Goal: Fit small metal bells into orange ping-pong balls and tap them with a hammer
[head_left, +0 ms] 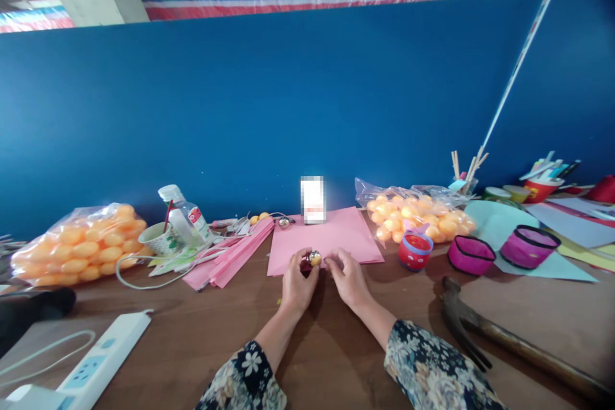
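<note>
My left hand (298, 285) pinches a small shiny metallic ball (315, 258), gold-coloured with a dark part beside it, above the near edge of the pink paper (331, 237). Close by on the right, my right hand (350, 277) has its thumb and fingertips drawn together. Whatever they hold, if anything, is too small to make out. Near the paper's far left corner lies another shiny silvery ball (284, 223). A white card-like object (312, 200), blurred out, stands at the paper's back edge.
Bags of orange balls (81, 243) (408, 213) lie on both sides. A claw hammer (519, 339) rests at right, near purple fabric rings (471, 255) and a red cup (416, 253). A power strip (106, 359) sits front left. A blue partition (288, 96) stands behind.
</note>
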The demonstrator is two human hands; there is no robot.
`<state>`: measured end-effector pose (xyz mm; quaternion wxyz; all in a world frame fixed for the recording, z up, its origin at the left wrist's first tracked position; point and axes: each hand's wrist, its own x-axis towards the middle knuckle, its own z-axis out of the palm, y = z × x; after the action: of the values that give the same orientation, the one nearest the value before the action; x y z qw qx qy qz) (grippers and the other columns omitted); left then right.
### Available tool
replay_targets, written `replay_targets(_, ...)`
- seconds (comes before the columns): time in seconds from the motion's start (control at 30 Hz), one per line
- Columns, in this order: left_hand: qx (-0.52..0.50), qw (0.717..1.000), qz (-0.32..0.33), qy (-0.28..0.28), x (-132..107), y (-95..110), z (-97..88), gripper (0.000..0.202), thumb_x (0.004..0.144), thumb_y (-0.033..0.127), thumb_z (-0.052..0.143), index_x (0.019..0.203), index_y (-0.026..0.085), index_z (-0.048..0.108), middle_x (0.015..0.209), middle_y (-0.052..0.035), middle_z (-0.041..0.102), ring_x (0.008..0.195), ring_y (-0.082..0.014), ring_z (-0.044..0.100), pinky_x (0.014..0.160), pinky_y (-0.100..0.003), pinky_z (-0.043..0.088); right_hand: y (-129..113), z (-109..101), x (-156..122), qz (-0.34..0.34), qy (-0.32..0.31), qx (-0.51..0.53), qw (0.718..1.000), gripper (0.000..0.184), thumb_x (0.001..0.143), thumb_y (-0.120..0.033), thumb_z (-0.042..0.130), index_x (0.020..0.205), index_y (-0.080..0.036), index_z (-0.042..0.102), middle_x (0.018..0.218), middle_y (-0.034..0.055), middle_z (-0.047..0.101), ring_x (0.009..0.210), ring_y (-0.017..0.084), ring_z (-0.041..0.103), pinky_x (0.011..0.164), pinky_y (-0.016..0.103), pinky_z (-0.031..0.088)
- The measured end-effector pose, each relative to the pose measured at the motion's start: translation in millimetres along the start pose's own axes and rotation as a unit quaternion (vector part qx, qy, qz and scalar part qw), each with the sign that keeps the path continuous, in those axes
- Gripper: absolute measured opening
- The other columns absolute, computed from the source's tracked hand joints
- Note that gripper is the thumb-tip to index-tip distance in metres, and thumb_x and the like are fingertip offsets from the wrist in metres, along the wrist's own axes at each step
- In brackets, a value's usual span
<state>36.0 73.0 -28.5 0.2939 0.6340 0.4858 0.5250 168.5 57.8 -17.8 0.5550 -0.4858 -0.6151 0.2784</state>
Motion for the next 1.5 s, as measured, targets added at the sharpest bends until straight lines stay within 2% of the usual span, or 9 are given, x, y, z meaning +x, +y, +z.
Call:
replay_targets(0.17,0.007,1.000,0.001,-0.003,0.1,-1.3,0.5,0.032,0.071,0.023,0.059,0.103,0.018,0.054,0.101,-0.0086,0.060,0.085,-0.0169,0.061,0.080,-0.033,0.047,0.3,0.3,0.4,-0.011,-0.003,0.013,1.000,0.010,0.082,-0.021,0.045,0.075,-0.020,0.053,0.070,0.0010,0.062,0.064,0.016,0.058,0.063,0.025,0.046)
replay_targets(0.37,0.013,1.000,-0.006,0.006,-0.1,-2.7,0.2,0.045,0.070,0.024,0.060,0.113,0.018,0.051,0.107,-0.0098,0.059,0.088,-0.0183,0.060,0.082,-0.035,0.047,-1.5,-0.4,0.2,-0.008,-0.001,0.016,1.000,0.010,0.081,-0.023,0.047,0.075,-0.019,0.053,0.071,0.0015,0.062,0.064,0.016,0.058,0.064,0.026,0.046)
replay_targets(0.63,0.029,0.999,0.012,0.008,0.4,-2.8,-2.0,0.037,0.068,0.020,0.060,0.105,0.018,0.058,0.104,-0.0088,0.059,0.093,-0.0193,0.058,0.085,-0.035,0.046,-3.3,-0.4,0.6,-0.016,-0.001,0.022,1.000,0.011,0.081,-0.025,0.048,0.074,-0.019,0.054,0.069,0.0015,0.062,0.065,0.016,0.059,0.064,0.026,0.046)
replay_targets(0.87,0.018,1.000,0.007,0.006,0.5,-1.9,-1.9,0.037,0.067,0.021,0.061,0.104,0.019,0.058,0.102,-0.0079,0.060,0.089,-0.0188,0.059,0.083,-0.035,0.046,-1.2,-0.1,1.2,-0.022,0.003,0.003,1.000,0.012,0.081,-0.026,0.049,0.075,-0.019,0.056,0.074,0.0037,0.063,0.071,0.018,0.059,0.068,0.029,0.047)
replay_targets(1.5,-0.038,0.999,-0.010,-0.015,0.5,-2.9,0.3,0.037,0.067,0.015,0.061,0.104,0.017,0.057,0.101,-0.0075,0.063,0.090,-0.0179,0.060,0.084,-0.034,0.046,-3.6,0.0,2.5,0.000,0.000,-0.022,1.000,0.016,0.078,-0.030,0.052,0.071,-0.017,0.060,0.071,0.0041,0.065,0.068,0.018,0.059,0.066,0.028,0.046)
